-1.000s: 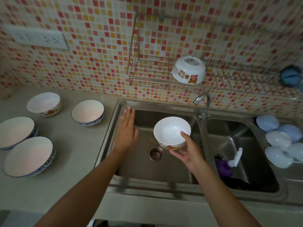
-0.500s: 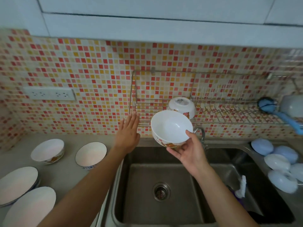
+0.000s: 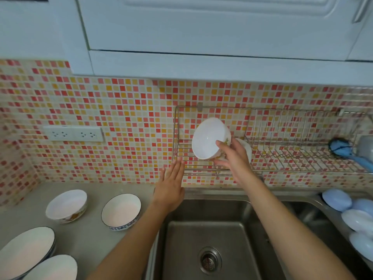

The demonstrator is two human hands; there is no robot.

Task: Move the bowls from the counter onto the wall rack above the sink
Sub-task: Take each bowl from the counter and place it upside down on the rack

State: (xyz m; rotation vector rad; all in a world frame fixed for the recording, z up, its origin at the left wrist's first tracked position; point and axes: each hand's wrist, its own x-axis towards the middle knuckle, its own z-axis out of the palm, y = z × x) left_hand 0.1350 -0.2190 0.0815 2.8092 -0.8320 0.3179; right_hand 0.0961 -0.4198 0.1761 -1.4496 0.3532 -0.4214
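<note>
White and tilted with its opening turned toward the camera, a small bowl (image 3: 209, 138) sits in the grasp of the right hand (image 3: 234, 158), whose thumb presses on the rim while the other fingers wrap the patterned outside. It is raised in front of the left section of the wire wall rack (image 3: 282, 156), which hangs on the red, orange and cream mosaic tiles above the steel sink (image 3: 212, 239). Just behind the hand, another white bowl (image 3: 247, 149) already rests on the rack, mostly hidden. At the far right end of the rack lies a blue brush (image 3: 343, 150).

The left hand (image 3: 171, 186) is flat and holds nothing, its fingers straight and close together, their tips near the rack's lower left corner.

On the grey counter (image 3: 90, 235) to the left of the sink stand four more: a white bowl with an orange pattern (image 3: 66, 205), a blue-rimmed bowl (image 3: 121, 211) just right of it, and two larger blue-rimmed bowls (image 3: 26, 249) at the near left edge. Pale blue and white rounded items (image 3: 355, 217) crowd the right side of the sink. A white socket strip (image 3: 73, 134) is set in the tiles at left.
</note>
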